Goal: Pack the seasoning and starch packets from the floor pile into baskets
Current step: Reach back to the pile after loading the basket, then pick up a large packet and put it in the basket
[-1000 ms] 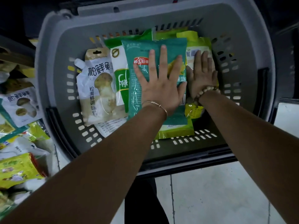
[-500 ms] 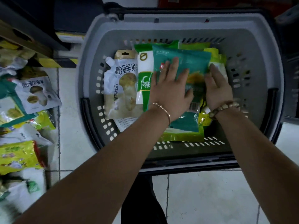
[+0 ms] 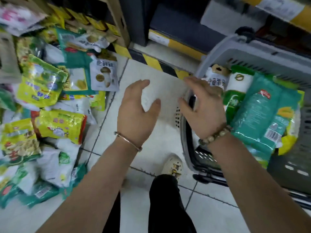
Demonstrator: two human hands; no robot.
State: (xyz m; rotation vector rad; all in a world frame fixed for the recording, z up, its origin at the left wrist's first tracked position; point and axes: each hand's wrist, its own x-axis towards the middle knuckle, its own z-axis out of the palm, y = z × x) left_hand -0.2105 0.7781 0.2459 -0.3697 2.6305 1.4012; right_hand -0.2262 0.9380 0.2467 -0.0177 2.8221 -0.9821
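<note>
A grey basket (image 3: 249, 52) stands on the right with several packets in it; a teal packet (image 3: 259, 115) lies on top, beside a green-and-white one (image 3: 235, 91) and a white mushroom pouch (image 3: 217, 78). The floor pile (image 3: 47, 105) of yellow, green and white packets fills the left side. My left hand (image 3: 136, 113) hovers over bare floor tiles between pile and basket, fingers relaxed, holding nothing. My right hand (image 3: 202, 106) hangs over the basket's left rim, fingers spread and empty.
White floor tiles (image 3: 161, 91) lie between pile and basket. A yellow-black striped shelf base (image 3: 151, 61) runs along the back. My dark trouser leg and light shoe (image 3: 173, 165) are at the bottom centre, close to the basket's corner.
Both hands have lifted off the teal packet and left the basket, moving left toward the pile. The view has swung left, so the basket now sits at the right.
</note>
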